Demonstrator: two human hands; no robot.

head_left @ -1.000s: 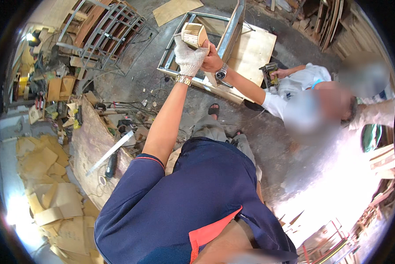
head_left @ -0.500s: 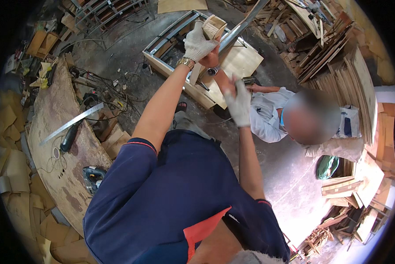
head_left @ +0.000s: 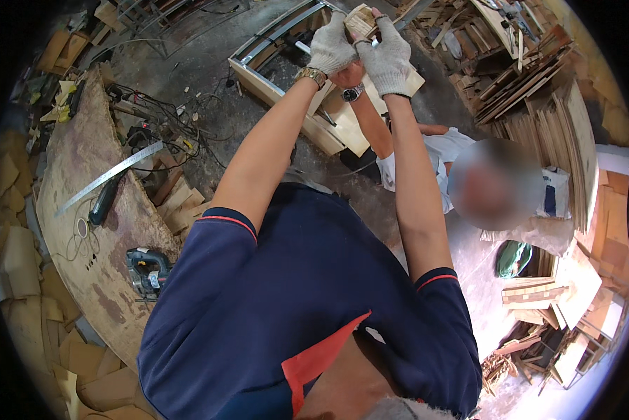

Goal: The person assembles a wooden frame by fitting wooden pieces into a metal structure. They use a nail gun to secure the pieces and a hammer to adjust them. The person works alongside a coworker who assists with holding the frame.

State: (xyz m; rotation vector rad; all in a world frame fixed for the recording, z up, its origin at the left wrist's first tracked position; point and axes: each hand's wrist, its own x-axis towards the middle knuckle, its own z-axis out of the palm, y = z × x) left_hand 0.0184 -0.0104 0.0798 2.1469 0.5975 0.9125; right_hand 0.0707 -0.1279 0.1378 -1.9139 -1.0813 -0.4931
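At the top of the view, both my gloved hands are at a pale wooden block (head_left: pixel 360 23) with a rough, layered face. My left hand (head_left: pixel 332 47), with a gold watch at the wrist, is closed on the block's left side. My right hand (head_left: pixel 385 63) is against its right side, fingers curled round it. A co-worker's hand (head_left: pixel 348 73), wearing a silver watch, reaches in just below my left hand; its fingers are largely hidden. Beneath all the hands lies a wooden box frame (head_left: pixel 258 82) with metal rails inside and a light plywood panel (head_left: pixel 353 126).
A co-worker (head_left: pixel 426 150) crouches on the right. To my left a worn wooden board (head_left: pixel 83 182) carries a metal ruler (head_left: pixel 111 176) and a jigsaw (head_left: pixel 146 271). Cables (head_left: pixel 195 150) lie on the floor. Stacked boards (head_left: pixel 552 126) and wood scraps (head_left: pixel 531 301) line the right.
My right hand has moved up from beside the co-worker's arm to the block, next to my left hand. The metal bar by the block has shifted away. The co-worker's other hand is now mostly hidden.
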